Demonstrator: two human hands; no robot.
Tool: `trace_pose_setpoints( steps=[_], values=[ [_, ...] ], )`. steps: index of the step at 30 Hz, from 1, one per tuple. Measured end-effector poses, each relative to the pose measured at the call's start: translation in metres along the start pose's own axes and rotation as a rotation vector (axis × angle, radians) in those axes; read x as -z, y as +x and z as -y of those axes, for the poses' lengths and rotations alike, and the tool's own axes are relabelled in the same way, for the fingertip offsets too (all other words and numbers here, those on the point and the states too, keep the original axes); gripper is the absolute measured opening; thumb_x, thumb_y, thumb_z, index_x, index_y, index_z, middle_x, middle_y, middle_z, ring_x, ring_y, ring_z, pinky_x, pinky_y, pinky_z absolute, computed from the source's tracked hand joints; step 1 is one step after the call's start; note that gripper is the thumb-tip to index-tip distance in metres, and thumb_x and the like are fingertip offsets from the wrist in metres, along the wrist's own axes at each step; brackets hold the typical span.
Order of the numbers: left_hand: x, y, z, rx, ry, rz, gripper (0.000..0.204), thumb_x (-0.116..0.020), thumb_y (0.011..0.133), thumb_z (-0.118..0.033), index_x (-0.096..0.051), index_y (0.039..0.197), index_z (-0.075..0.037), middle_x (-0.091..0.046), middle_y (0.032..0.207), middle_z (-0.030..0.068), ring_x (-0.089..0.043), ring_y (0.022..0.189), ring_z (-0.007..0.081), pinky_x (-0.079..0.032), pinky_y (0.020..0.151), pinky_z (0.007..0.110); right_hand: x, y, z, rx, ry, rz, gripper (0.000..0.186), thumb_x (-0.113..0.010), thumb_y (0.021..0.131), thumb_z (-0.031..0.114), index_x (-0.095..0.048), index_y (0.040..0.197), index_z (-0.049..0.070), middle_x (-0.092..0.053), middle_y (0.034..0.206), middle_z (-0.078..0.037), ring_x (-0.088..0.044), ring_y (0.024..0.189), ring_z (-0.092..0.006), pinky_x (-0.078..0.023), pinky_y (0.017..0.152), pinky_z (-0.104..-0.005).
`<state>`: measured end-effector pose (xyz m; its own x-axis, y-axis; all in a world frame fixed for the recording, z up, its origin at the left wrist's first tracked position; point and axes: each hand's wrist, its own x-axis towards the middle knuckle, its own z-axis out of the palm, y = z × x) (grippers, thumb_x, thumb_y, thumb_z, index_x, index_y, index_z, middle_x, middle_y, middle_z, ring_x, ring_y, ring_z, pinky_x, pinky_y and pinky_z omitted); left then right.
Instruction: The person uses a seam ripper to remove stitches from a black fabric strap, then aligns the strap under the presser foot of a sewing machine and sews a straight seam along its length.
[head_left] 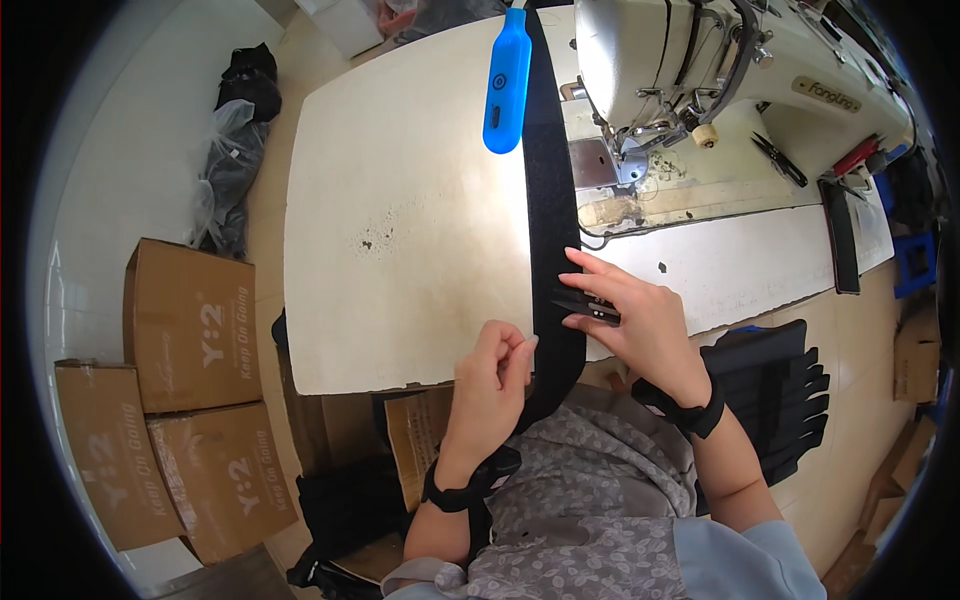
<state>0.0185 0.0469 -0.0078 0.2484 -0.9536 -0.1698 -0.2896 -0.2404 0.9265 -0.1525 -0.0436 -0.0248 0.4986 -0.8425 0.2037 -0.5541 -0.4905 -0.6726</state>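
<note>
A long black fabric strip (pixel 552 190) runs down the pale sewing table (pixel 420 290) and bends over its near edge toward my lap. My right hand (pixel 645 325) is closed around small black thread snips (pixel 590 306), with their points over the strip and its outer fingers reaching along the strip's right edge. At the strip's left edge, my left hand (pixel 488 390) is in a pinch, thumb and forefinger together. Whatever lies between those fingertips is too small to make out. Beyond the right hand stands a white sewing machine (pixel 650 70), its presser foot beside the strip.
A blue device (pixel 507 85) with a button overlaps the strip's far part. Another pair of black snips (pixel 780 160) lies under the machine's arm. Cardboard boxes (pixel 190 330) are stacked at the left. Folded black fabric pieces (pixel 770 400) sit low at the right.
</note>
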Motion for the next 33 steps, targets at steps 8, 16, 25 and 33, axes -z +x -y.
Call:
trace_pose_setpoints(
  steps=[8, 16, 25, 33],
  values=[
    [-0.007, 0.039, 0.01, -0.335, 0.25, -0.208, 0.008, -0.069, 0.083, -0.007, -0.065, 0.087, -0.001, -0.061, 0.08, 0.0051, -0.053, 0.067, 0.0113, -0.042, 0.06, 0.025, -0.001, -0.001, 0.002, 0.003, -0.003, -0.013, 0.038, -0.077, 0.071, 0.025, -0.068, 0.106, 0.014, -0.059, 0.128, 0.007, -0.066, 0.066, -0.0192, -0.051, 0.058, -0.0284],
    [-0.031, 0.043, 0.017, -0.393, 0.368, -0.288, 0.01, -0.068, 0.081, -0.007, -0.059, 0.08, -0.004, -0.056, 0.072, 0.0075, -0.052, 0.072, 0.0249, -0.042, 0.066, 0.037, -0.003, -0.002, 0.0, -0.002, 0.01, -0.047, 0.038, -0.077, 0.071, 0.025, -0.068, 0.106, 0.015, -0.06, 0.127, 0.006, -0.066, 0.068, -0.0187, -0.052, 0.059, -0.0281],
    [-0.014, 0.039, 0.016, -0.267, 0.282, -0.319, 0.01, -0.066, 0.084, -0.007, -0.058, 0.08, -0.002, -0.054, 0.072, 0.0081, -0.05, 0.073, 0.0245, -0.042, 0.068, 0.036, -0.003, -0.003, 0.0, -0.008, 0.017, -0.048, 0.038, -0.077, 0.071, 0.027, -0.068, 0.106, 0.015, -0.06, 0.126, 0.007, -0.067, 0.068, -0.0195, -0.052, 0.059, -0.0285],
    [0.013, 0.053, 0.018, -0.455, 0.571, -0.51, 0.019, -0.069, 0.081, -0.01, -0.056, 0.092, -0.002, -0.055, 0.095, 0.0106, -0.046, 0.095, 0.0287, -0.039, 0.083, 0.038, -0.004, -0.003, -0.001, 0.012, -0.008, -0.054, 0.038, -0.077, 0.071, 0.026, -0.068, 0.106, 0.014, -0.06, 0.126, 0.007, -0.067, 0.068, -0.0197, -0.052, 0.058, -0.0285]
  ],
)
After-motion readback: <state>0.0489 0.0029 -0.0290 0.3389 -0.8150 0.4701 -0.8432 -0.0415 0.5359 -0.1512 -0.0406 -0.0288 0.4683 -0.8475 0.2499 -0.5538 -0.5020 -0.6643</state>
